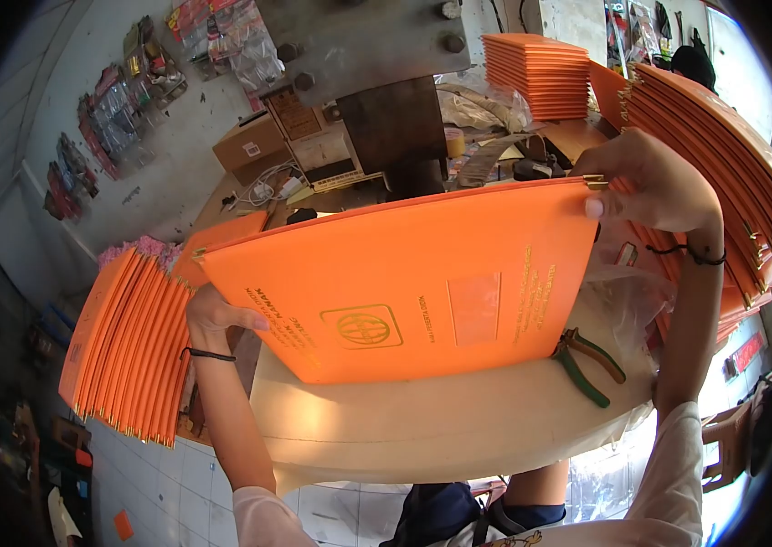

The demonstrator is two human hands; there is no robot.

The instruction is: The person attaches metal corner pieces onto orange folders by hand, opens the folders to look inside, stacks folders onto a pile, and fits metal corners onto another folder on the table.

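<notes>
The orange folder [413, 283] was held tilted above the cream-covered counter [386, 424]. By the left hand [222, 314], its left edge was gripped low, with the thumb laid on the front cover. By the right hand [655, 182], raised higher and with wrist bent, the upper right corner was pinched. The green-handled pliers [586, 365] were placed near the right forearm, and folder stacks [131, 346] were seen on both sides.

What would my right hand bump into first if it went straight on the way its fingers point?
The orange folder that your right hand already grips by its metal-tipped corner; it lies directly in that line. Past the folder, depth is too unclear to say.
</notes>
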